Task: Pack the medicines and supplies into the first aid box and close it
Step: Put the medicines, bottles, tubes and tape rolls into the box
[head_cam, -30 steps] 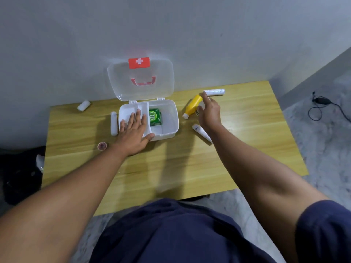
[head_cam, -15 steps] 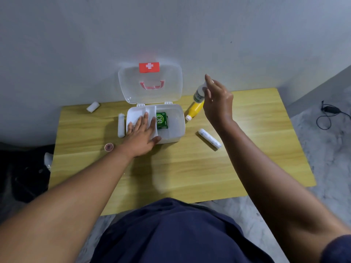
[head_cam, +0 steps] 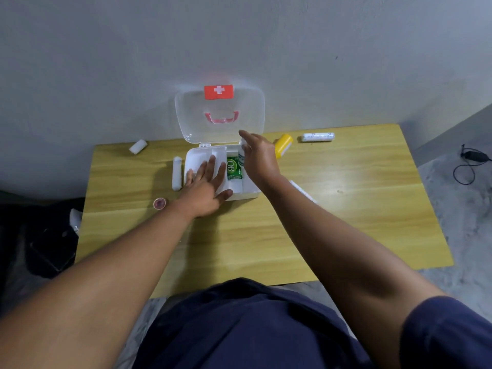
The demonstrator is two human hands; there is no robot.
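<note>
The white first aid box (head_cam: pixel 250 191) stands open on the wooden table, its clear lid (head_cam: pixel 221 113) leaning back against the wall. A green packet (head_cam: pixel 233 169) lies inside it. My left hand (head_cam: pixel 206 186) rests flat on the box's left compartment, fingers spread. My right hand (head_cam: pixel 259 155) hovers over the right side of the box and holds a small white bottle (head_cam: pixel 241 158) just above the green packet. A yellow bottle (head_cam: pixel 283 145) lies right of the box, a white tube (head_cam: pixel 318 137) farther right.
A white roll (head_cam: pixel 176 173) lies beside the box's left wall, a smaller roll (head_cam: pixel 138 147) near the wall, a small round red tin (head_cam: pixel 159 203) left of my wrist. Another white tube (head_cam: pixel 303 191) shows behind my right forearm. A cable (head_cam: pixel 468 166) lies on the floor at right.
My right hand has lifted the small white bottle from the table near the yellow bottle and carried it left over the open box. My left hand has stayed on the box.
</note>
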